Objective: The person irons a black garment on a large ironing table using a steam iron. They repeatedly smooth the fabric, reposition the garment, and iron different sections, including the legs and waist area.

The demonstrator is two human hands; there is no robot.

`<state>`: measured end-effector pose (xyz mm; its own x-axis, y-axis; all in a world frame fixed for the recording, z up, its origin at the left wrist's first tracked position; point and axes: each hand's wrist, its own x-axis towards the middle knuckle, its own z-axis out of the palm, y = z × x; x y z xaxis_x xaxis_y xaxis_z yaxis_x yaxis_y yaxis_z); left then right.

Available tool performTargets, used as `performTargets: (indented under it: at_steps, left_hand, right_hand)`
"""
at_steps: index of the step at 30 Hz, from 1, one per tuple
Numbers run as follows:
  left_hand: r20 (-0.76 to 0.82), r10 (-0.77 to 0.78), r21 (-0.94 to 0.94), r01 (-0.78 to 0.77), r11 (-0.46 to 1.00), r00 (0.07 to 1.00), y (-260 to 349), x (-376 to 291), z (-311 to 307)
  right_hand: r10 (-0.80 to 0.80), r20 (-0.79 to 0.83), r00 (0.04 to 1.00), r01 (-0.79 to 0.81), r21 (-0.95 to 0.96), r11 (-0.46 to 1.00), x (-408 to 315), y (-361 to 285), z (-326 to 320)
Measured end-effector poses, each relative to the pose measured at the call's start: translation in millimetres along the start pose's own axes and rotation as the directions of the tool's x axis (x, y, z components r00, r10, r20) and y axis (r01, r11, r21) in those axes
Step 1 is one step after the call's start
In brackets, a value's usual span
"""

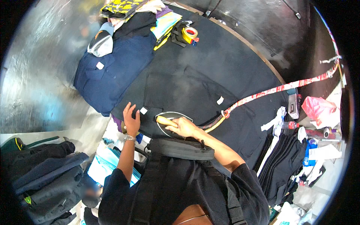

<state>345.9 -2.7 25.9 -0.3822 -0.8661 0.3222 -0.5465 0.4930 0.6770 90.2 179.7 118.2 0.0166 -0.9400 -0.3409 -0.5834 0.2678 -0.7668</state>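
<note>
My right hand (184,128) grips the pale wooden handle (166,121) of a steam iron. The iron's soleplate rim (172,112) shows as a light outline, low on a black garment (171,92) spread over the black-covered ironing table (225,53). My left hand (131,119) hovers or rests near the table's front left edge, fingers apart and holding nothing; contact with the cloth cannot be told. Just right of its fingers lies a small white square (143,110). A second white piece (220,100) lies further right on the black cloth.
A red-and-white wrapped hose (270,92) runs from the iron to the far right. Navy garments (118,67) and a cap (101,45) lie at the left, tape rolls (190,33) at the back. Folded black garments (281,166) hang at right; dark clothes (50,180) are piled at lower left.
</note>
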Motion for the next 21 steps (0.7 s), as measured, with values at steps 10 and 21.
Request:
performTargets:
  at_steps: [10,21]
  left_hand:
    - [0.103,0.138,-0.050,-0.134,0.990,0.985,29.4,3.5,23.3]
    - [0.262,0.073,0.006,-0.077,0.997,0.962,-6.8,15.5,41.4]
  right_hand:
    - [0.421,-0.346,0.838,-0.353,0.244,0.903,-62.2,55.1,-36.6]
    - [0.675,-0.630,0.384,-0.362,0.569,0.738,53.9,120.3,-131.5]
